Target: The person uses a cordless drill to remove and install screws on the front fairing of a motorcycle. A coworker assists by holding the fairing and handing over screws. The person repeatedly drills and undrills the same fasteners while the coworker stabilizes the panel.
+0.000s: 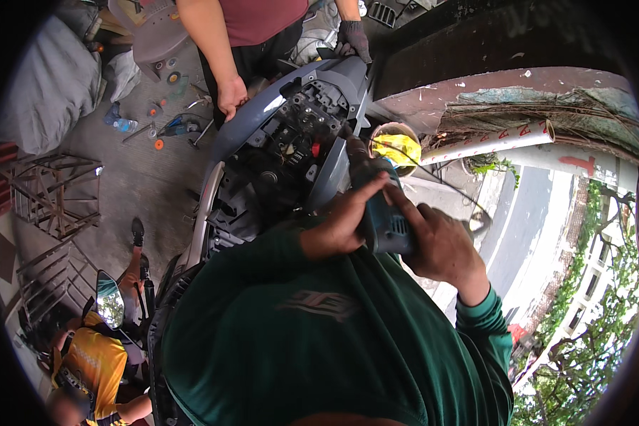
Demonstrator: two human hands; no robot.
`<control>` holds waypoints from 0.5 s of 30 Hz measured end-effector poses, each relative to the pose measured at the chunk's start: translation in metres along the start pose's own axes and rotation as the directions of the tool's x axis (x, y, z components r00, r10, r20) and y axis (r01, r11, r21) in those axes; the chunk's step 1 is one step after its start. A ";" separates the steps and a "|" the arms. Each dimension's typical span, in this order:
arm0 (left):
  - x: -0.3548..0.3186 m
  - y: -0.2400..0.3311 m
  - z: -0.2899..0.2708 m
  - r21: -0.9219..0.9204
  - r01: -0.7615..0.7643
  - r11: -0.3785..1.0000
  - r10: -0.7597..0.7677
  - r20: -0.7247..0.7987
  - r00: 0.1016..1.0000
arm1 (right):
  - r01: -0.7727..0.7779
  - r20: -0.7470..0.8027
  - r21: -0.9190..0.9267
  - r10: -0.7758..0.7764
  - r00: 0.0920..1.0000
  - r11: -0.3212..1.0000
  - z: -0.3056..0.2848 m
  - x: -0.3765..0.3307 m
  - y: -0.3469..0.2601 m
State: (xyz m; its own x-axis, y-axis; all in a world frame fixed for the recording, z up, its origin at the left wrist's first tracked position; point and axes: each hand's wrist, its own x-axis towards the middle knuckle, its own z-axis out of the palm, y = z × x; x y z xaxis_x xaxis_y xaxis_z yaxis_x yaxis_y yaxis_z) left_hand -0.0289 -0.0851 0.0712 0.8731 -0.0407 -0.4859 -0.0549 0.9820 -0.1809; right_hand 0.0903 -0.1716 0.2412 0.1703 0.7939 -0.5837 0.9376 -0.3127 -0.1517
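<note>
Drill [380,213], blue, rigid, judged hefty: my left hand [341,224] wraps its body, right hand [440,245] clasps the rear at 3 o'clock, nose toward scooter panel [291,142].

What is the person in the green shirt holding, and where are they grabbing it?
A blue power drill. The left hand wraps the left side of its blue body, and the right hand grips its right side and rear.

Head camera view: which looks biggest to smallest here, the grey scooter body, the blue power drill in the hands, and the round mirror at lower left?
1. Grey scooter body, clearly largest.
2. Blue power drill.
3. Round mirror.
The drill and mirror look close in size, and the drill is nearer the camera, so their order is unsure.
</note>
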 end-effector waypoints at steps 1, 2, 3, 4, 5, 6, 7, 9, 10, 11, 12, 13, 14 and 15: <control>0.001 -0.004 -0.002 0.118 0.000 0.993 -0.001 0.002 1.000 | -0.028 -0.044 0.080 0.032 0.999 0.996 0.013 -0.012 0.002; 0.005 -0.010 -0.002 0.209 -0.009 0.978 0.005 0.016 1.000 | -0.026 -0.128 0.159 0.047 0.991 0.987 0.025 -0.023 0.007; 0.010 -0.015 -0.004 0.271 -0.064 0.960 0.042 0.085 0.995 | -0.058 -0.176 0.275 0.110 0.978 0.960 0.038 -0.035 0.012; 0.016 -0.014 -0.009 0.322 -0.013 0.947 -0.026 0.118 0.993 | -0.037 -0.262 0.447 0.171 0.950 0.894 0.052 -0.043 0.020; 0.023 -0.007 -0.014 0.487 0.006 0.874 -0.100 0.169 0.980 | 0.014 -0.339 0.587 0.230 0.912 0.809 0.067 -0.050 0.029; 0.027 0.007 -0.023 0.651 -0.042 0.758 -0.085 0.162 0.983 | -0.024 -0.229 0.839 0.394 0.890 0.543 0.079 -0.057 0.041; 0.033 0.026 -0.031 0.792 -0.090 0.604 -0.086 0.177 0.980 | -0.032 -0.088 0.973 0.496 0.864 0.228 0.090 -0.062 0.054; 0.032 0.083 -0.057 0.693 -0.335 0.638 0.411 0.062 0.910 | 0.061 -0.030 0.998 0.583 0.812 -0.034 0.120 -0.071 0.072; 0.028 0.110 -0.070 0.646 -0.486 0.589 0.662 -0.040 0.748 | 0.088 -0.044 0.995 0.600 0.799 -0.045 0.134 -0.075 0.078; 0.020 0.143 -0.084 0.645 -0.500 0.579 0.736 -0.149 0.660 | 0.111 -0.056 0.992 0.610 0.790 -0.053 0.147 -0.078 0.085; 0.012 0.168 -0.096 0.631 -0.507 0.587 0.745 -0.176 0.644 | 0.100 -0.096 0.995 0.617 0.781 0.029 0.159 -0.080 0.092; 0.007 0.183 -0.106 0.615 -0.481 0.624 0.742 -0.275 0.611 | 0.082 -0.139 0.989 0.613 0.778 0.120 0.169 -0.082 0.099; 0.006 0.187 -0.115 0.633 -0.497 0.594 0.746 -0.202 0.635 | 0.074 -0.136 0.989 0.612 0.779 0.126 0.178 -0.081 0.108; 0.002 0.186 -0.124 0.656 -0.480 0.582 0.738 -0.179 0.650 | 0.078 -0.135 0.990 0.610 0.781 0.119 0.188 -0.082 0.114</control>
State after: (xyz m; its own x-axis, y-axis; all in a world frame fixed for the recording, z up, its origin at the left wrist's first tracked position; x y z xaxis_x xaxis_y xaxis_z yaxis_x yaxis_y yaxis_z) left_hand -0.0978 0.0750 -0.0697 0.4407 0.6656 -0.6022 -0.1332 0.7120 0.6894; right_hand 0.1258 -0.3704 0.1218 0.7458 0.4995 -0.4408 -0.1748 -0.4917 -0.8530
